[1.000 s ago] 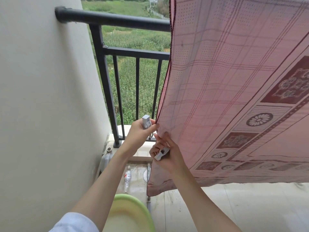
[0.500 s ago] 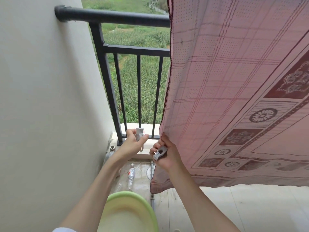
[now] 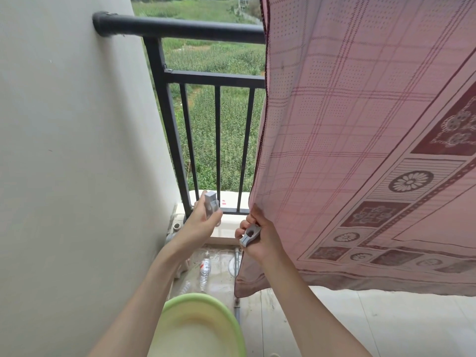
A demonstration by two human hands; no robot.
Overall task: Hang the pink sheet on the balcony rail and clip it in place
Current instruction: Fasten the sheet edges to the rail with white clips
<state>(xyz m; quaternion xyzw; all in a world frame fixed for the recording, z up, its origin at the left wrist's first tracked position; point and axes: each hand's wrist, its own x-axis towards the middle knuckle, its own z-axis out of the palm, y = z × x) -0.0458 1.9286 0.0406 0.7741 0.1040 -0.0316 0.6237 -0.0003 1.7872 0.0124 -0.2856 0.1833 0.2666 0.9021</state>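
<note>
Our right hand (image 3: 260, 237) pinches the pink sheet (image 3: 360, 150) edge plus one grey clip (image 3: 249, 235); our left hand (image 3: 206, 220) grips another clip (image 3: 210, 204). We should keep that edge taut while clipping.

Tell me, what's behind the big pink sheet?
Behind the big pink patterned sheet, the black metal balcony rail and its bars run out of sight. Everything farther right is covered.

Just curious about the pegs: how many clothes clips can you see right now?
2. One grey clip is held up in the left hand, clear of the pink sheet. The other clip is in the right hand, which also pinches the sheet's edge. Others may be hidden.
</note>
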